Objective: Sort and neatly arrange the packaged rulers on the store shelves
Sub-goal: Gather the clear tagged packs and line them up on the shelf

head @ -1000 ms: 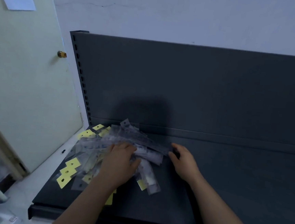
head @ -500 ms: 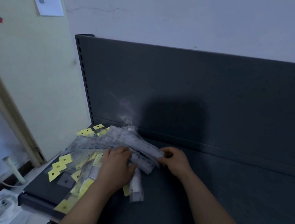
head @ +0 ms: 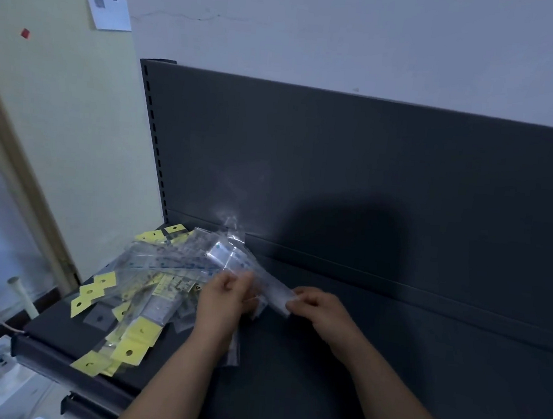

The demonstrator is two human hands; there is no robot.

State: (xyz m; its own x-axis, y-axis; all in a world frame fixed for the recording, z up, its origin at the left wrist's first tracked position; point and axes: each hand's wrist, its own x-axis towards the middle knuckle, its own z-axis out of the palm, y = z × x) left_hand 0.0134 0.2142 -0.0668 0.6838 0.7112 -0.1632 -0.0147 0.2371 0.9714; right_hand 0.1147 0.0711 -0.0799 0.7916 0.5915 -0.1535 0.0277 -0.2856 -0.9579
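The clear ruler packet [head: 273, 291] is held above the shelf [head: 404, 371], slanted from upper left down to lower right between both hands; its lower end is pinched by the right hand [head: 321, 308], whose thumb and fingers are curled closed on the plastic; its middle is gripped by the left hand [head: 223, 300], whose fingers are curled round it; whether further packets are also enclosed by that hand cannot be told. The pile of packaged rulers [head: 159, 276] is spread loosely over the left end of the shelf, just beside the left hand; yellow header cards [head: 139, 334] are fanned toward the front edge, some overhanging it; a dark back panel [head: 372, 167] is raised behind the shelf.
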